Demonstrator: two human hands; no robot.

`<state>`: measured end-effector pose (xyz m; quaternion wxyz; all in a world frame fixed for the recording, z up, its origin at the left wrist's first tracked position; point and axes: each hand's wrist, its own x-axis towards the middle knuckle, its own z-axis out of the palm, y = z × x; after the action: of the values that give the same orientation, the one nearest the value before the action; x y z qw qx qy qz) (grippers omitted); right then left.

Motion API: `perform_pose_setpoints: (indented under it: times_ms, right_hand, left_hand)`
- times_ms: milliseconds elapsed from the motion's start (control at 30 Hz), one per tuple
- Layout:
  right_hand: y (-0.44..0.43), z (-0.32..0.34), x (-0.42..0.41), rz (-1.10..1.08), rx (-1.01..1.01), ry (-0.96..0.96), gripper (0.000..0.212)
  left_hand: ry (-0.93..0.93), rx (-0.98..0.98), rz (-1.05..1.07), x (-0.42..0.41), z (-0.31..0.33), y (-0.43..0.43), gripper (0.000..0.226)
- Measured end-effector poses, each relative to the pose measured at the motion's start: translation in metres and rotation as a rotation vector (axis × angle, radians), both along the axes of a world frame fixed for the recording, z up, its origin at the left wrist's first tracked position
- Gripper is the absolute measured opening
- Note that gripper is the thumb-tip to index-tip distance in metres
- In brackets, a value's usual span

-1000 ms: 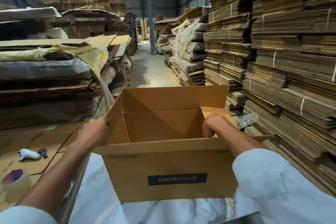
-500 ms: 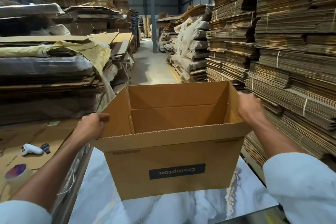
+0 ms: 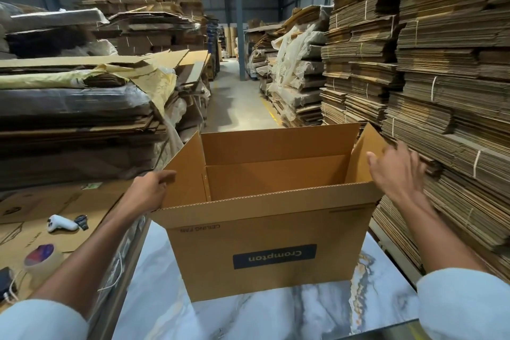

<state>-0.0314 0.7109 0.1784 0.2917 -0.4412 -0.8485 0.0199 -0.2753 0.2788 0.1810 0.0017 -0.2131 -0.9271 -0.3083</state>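
Your Crompton cardboard box (image 3: 270,234) stands upright on the marble counter (image 3: 276,317), right in front of you. Its top is open. Your left grip (image 3: 150,192) is curled round the edge of the left flap (image 3: 182,174) and holds it. Your right grip (image 3: 394,171) is loose, with its fingers spread, just beside the right flap (image 3: 364,152). You cannot tell if it touches. A roll of tape (image 3: 41,259) sits well off to your left.

right grip (image 3: 397,171) blurred, box (image 3: 262,243) floor hidden
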Motion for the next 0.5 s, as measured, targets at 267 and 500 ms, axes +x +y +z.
perform_pose_setpoints:
  times_ms: [267, 500]
  right_hand:
    - [-0.115, -0.019, -0.017, 0.807, 0.27, -0.244, 0.048]
    - [-0.119, -0.025, -0.037, 0.706, 0.345, -0.18, 0.018]
  left_hand:
    - [-0.073, 0.052, -0.056, 0.005, 0.01, -0.001, 0.07]
    - [-0.188, 0.156, -0.002, 0.011, 0.008, -0.018, 0.026]
